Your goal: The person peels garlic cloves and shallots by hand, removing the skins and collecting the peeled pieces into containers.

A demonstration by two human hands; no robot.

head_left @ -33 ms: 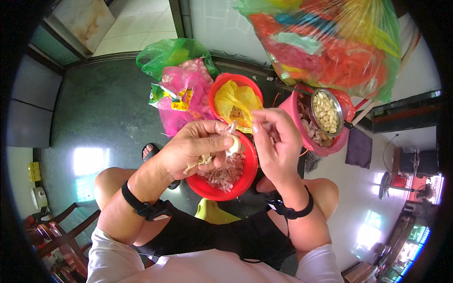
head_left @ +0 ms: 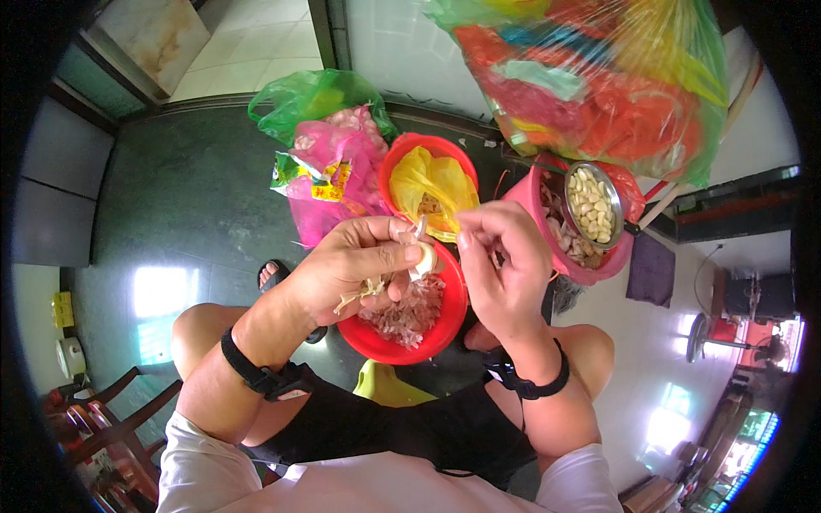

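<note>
The left hand (head_left: pixel 363 261) grips a pale garlic clove (head_left: pixel 423 262) at its fingertips: the thumb presses on the near left side of the clove, and most of its white body sticks out to the right, past the thumb tip. A thin strip of skin (head_left: pixel 420 226) stands up on the far side of the clove, just beyond the thumb. Lower in the same hand, dry papery strands (head_left: pixel 363 295) hang out on the near side of the palm, by the curled fingers. The right hand (head_left: pixel 509 265) is raised to the right of the clove, clear of it, its fingers bent and its thumb and forefinger tips close together; whether they pinch anything cannot be told. Below the left hand and the clove is a red basin (head_left: pixel 456 312) with a heap of loose peels (head_left: pixel 410 316) in it. Just beyond lies a second red basin (head_left: pixel 440 144), lined with a yellow bag (head_left: pixel 415 175). To the far left are a pink mesh bag (head_left: pixel 329 214) and a green bag (head_left: pixel 295 107). On the right, a metal bowl (head_left: pixel 619 205) of peeled cloves (head_left: pixel 590 205) rests over a pink bucket (head_left: pixel 599 274) holding more peels.
</note>
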